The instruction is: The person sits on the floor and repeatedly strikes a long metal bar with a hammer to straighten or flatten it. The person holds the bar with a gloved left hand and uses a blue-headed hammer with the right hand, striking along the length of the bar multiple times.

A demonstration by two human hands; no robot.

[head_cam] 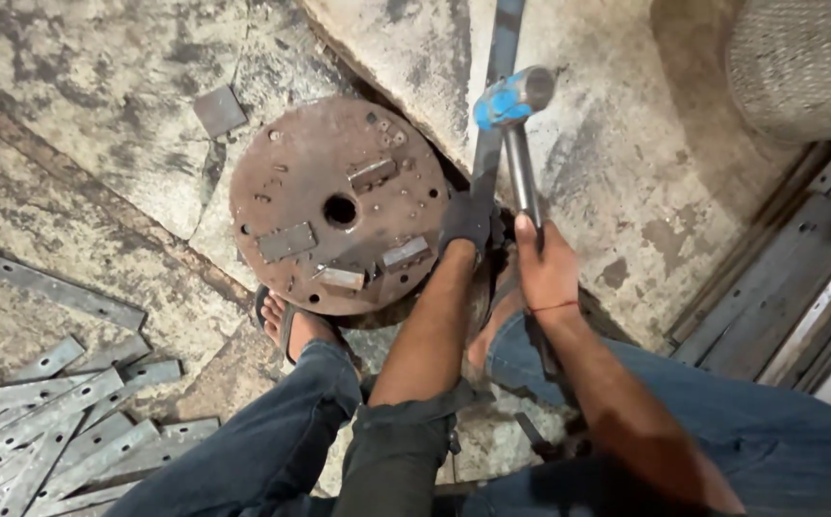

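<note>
I see the right hand (547, 273) closed around the handle of a hammer (516, 129), its blue head raised above the floor (100, 86). The left hand (466, 222), gloved, grips a long flat metal bar (502, 57) where it passes the right edge of a round rusty plate (339, 206) lying on the floor. The bar runs from there toward the far edge of the view.

Hazards, as I judge them:

- The left hand sits just beside the likely strike zone; a glancing blow could land on its fingers.
- A bare foot in a sandal (286, 325) rests touching the plate's near edge; a slipped hammer or a shifting bar could hit it.
- Blocks (286, 241) welded or set on the plate could deflect the bar sideways.
- Loose strips (52, 421) lie at the near left of the floor, a trip risk.
</note>
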